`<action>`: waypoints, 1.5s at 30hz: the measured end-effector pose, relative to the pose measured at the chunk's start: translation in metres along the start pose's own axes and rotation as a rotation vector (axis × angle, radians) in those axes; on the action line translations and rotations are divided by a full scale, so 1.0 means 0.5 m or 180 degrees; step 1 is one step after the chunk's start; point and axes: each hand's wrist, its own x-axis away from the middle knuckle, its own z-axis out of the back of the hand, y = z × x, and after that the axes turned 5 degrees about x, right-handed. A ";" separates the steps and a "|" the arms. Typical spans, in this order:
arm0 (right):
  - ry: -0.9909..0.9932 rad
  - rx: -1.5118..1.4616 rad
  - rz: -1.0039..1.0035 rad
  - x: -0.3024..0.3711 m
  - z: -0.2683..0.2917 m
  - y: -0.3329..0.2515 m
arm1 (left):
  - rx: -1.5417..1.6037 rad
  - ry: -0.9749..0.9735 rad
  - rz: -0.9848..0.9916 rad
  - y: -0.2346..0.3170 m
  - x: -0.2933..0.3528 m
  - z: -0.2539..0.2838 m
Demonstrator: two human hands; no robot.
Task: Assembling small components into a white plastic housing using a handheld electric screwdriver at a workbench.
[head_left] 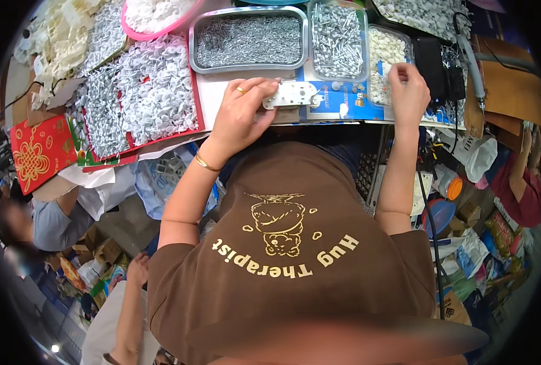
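My left hand (240, 112) grips a flat white plate (293, 93) dotted with small dark spots, holding it level at the near edge of the worktable. Thumb and fingers close round its left end. My right hand (409, 94) is at the right side of a clear tub (410, 48) of small cream parts (386, 52). Its fingers are curled together and point down. Whatever lies between them, if anything, is hidden. A blue printed sheet (346, 104) spreads under the plate's right end, with a few small pale pieces on it.
Behind the plate stand a metal tray (249, 68) of small silvery pins and a clear tub (338, 76) of longer metal pieces. White plastic parts (158, 91) fill a red-edged tray at left. A soldering-iron-like tool (470, 67) hangs at right. Other people sit nearby.
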 end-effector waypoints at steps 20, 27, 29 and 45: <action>-0.0011 -0.2285 0.1985 0.077 0.034 -0.160 | -0.1176 0.0097 0.0294 -0.134 -0.120 0.045; -0.0331 -0.2153 0.2504 0.035 0.066 -0.165 | -0.0769 0.0419 0.0443 -0.133 -0.094 0.060; -0.0222 -0.2532 0.1981 0.017 0.072 -0.192 | -0.0820 0.0465 0.0475 -0.138 -0.092 0.061; -0.0065 -0.1819 0.2160 -0.075 -0.088 -0.272 | 0.0086 -0.0044 0.0719 0.008 -0.026 0.069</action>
